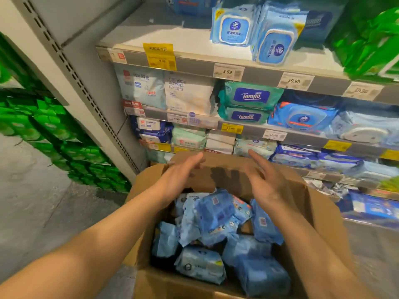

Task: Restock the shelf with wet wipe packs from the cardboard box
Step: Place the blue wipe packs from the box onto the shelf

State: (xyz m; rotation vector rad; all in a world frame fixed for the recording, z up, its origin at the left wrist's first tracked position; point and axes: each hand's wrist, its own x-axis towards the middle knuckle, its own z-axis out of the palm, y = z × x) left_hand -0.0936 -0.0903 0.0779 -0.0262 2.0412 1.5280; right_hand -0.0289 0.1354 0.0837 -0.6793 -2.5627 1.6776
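An open cardboard box (319, 203) stands in front of me with several light-blue wet wipe packs (216, 214) piled loosely inside. My left hand (179, 175) and my right hand (263, 180) hover above the far part of the box, palms facing each other, fingers straight, holding nothing. The top shelf (172, 39) holds two blue wet wipe packs (235, 24) upright near its middle, and its left part is bare.
Lower shelves (248, 124) are packed with white, teal and blue wipe packs behind price tags. Green packs (371, 39) sit at the top right, and a stack of green packages (56, 134) stands on the grey floor to the left.
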